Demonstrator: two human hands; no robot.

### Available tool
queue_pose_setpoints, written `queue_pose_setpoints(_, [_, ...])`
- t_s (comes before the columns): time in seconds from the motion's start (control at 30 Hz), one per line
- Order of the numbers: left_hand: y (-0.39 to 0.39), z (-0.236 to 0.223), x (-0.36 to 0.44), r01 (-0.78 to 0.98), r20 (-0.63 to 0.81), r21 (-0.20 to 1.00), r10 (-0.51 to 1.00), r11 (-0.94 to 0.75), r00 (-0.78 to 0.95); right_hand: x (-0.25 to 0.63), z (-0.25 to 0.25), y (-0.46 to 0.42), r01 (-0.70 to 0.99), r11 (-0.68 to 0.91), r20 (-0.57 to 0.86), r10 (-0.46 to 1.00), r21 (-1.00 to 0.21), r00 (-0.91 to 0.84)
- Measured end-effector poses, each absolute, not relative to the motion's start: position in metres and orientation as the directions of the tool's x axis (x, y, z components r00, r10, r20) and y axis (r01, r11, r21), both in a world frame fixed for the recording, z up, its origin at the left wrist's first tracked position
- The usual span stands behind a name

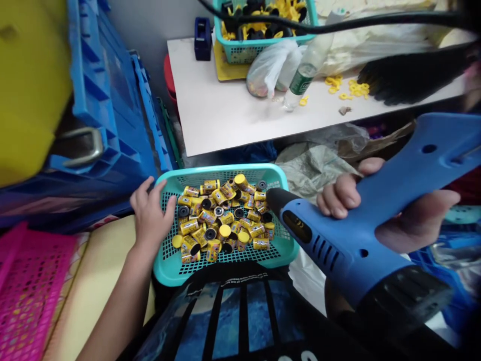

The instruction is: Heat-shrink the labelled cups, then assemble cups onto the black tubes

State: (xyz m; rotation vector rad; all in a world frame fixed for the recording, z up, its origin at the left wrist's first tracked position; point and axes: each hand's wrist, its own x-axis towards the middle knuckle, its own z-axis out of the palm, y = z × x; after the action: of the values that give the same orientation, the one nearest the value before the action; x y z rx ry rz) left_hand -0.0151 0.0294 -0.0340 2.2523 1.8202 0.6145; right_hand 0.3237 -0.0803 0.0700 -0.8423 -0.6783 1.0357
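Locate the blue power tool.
The blue power tool is lower right in the head view, in the right hand, its black nose over the teal plastic basket.

Cramped assembly wksp: blue crates (105, 100), teal basket (221, 173) of yellow parts (225, 215), power driver (349, 250).

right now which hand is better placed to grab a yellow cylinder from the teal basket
Left, probably: the left hand rests empty on the teal basket beside the yellow cylinders, while the right hand grips the blue power tool.
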Motion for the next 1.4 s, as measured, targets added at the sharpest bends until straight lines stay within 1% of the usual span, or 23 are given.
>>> queue_pose_setpoints(0.07, [0.032,-0.034,-0.015,0.888,0.181,0.386,0.965,-0.248,0.191,0.326,0.065,-0.082,-0.459,0.302,0.147,0.928,-0.836,0.344])
queue_pose_setpoints(0.13, [0.034,-0.034,-0.016,0.891,0.171,0.391,0.969,-0.232,0.177,0.328,0.061,-0.082,-0.458,0.324,0.181,0.927,-0.828,0.328])
queue_pose_setpoints(0.33, [0.033,-0.033,-0.015,0.893,0.174,0.390,0.970,-0.225,0.169,0.319,0.052,-0.075,-0.533,0.374,0.199,0.913,-0.759,0.357])
queue_pose_setpoints(0.4, [0.032,-0.033,-0.015,0.893,0.177,0.391,0.971,-0.221,0.162,0.316,0.048,-0.074,-0.554,0.375,0.231,0.921,-0.743,0.314])
queue_pose_setpoints(0.53, [0.033,-0.037,-0.018,0.900,0.195,0.386,0.971,-0.204,0.136,0.315,0.040,-0.075,-0.631,0.340,0.341,0.932,-0.697,0.125])
queue_pose_setpoints(0.57, [0.034,-0.038,-0.018,0.901,0.201,0.385,0.971,-0.200,0.129,0.315,0.038,-0.074,-0.649,0.350,0.365,0.924,-0.676,0.118])
queue_pose_setpoints(0.63, [0.035,-0.039,-0.018,0.902,0.203,0.382,0.970,-0.201,0.130,0.312,0.035,-0.071,-0.661,0.392,0.387,0.908,-0.640,0.163])
queue_pose_setpoints(0.73, [0.036,-0.042,-0.019,0.902,0.200,0.372,0.968,-0.218,0.152,0.302,0.030,-0.062,-0.671,0.435,0.386,0.893,-0.601,0.234])
queue_pose_setpoints(0.83, [0.036,-0.044,-0.023,0.902,0.207,0.365,0.965,-0.229,0.162,0.289,0.027,-0.053,-0.724,0.423,0.400,0.890,-0.545,0.219])
queue_pose_setpoints(0.93, [0.035,-0.042,-0.029,0.896,0.264,0.353,0.947,-0.269,0.181,0.286,0.027,-0.053,-0.757,0.400,0.355,0.905,-0.517,0.235])
queue_pose_setpoints(1.03, [0.031,-0.032,-0.020,0.881,0.363,0.289,0.894,-0.375,0.262,0.302,0.032,-0.064,-0.755,0.341,0.324,0.929,-0.560,0.179])
queue_pose_setpoints(1.1, [0.023,-0.025,0.000,0.834,0.403,0.244,0.834,-0.494,0.376,0.320,0.039,-0.076,-0.742,0.261,0.284,0.954,-0.618,0.098])
queue_pose_setpoints(1.13, [0.017,-0.024,0.015,0.788,0.400,0.234,0.795,-0.570,0.457,0.330,0.043,-0.082,-0.728,0.208,0.233,0.970,-0.653,0.068])
queue_pose_setpoints(1.2, [0.003,-0.026,0.050,0.627,0.347,0.256,0.675,-0.736,0.651,0.346,0.052,-0.093,-0.691,0.091,0.083,0.996,-0.717,0.045])
queue_pose_setpoints(1.27, [-0.007,-0.033,0.084,0.412,0.137,0.270,0.458,-0.871,0.878,0.356,0.059,-0.103,-0.658,0.006,-0.040,0.998,-0.753,0.055])
queue_pose_setpoints(1.3, [-0.009,-0.037,0.097,0.357,0.020,0.263,0.375,-0.896,0.927,0.358,0.062,-0.108,-0.649,-0.011,-0.075,0.995,-0.761,0.071])
queue_pose_setpoints(1.33, [-0.009,-0.041,0.107,0.335,-0.082,0.256,0.325,-0.907,0.942,0.358,0.064,-0.112,-0.642,-0.014,-0.092,0.992,-0.767,0.089])
queue_pose_setpoints(1.4, [-0.003,-0.042,0.116,0.369,-0.213,0.234,0.323,-0.899,0.922,0.354,0.067,-0.118,-0.629,-0.001,-0.100,0.987,-0.778,0.123])
